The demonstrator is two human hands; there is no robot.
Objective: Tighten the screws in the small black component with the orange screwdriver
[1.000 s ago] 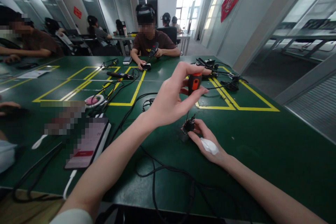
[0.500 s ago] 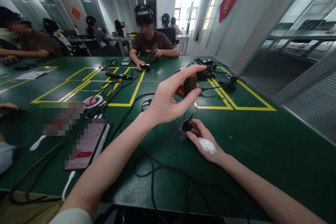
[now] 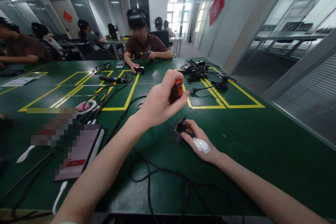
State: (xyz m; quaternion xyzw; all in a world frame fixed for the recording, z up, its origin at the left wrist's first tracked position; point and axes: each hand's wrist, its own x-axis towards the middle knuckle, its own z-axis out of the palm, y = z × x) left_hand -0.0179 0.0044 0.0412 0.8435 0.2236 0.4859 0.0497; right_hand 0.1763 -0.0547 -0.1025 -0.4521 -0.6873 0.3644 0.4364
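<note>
My left hand grips the black and orange handle of a screwdriver, its fingers curled over the top and side. The thin shaft points down to a small black part, which stands on the green table. My right hand holds that part between thumb and fingers from the right side. A white patch lies on the back of my right hand near the thumb. Whether the shaft's tip sits inside the part is too small to tell.
Black cables loop across the green table before me. A phone with a white cable lies at left. More cables are piled at back right. Across the table a person holds a black tool.
My left hand has turned on the handle, its fingers curling over the top and more orange showing. My right hand still holds the black part. The whole view has shifted slightly.
</note>
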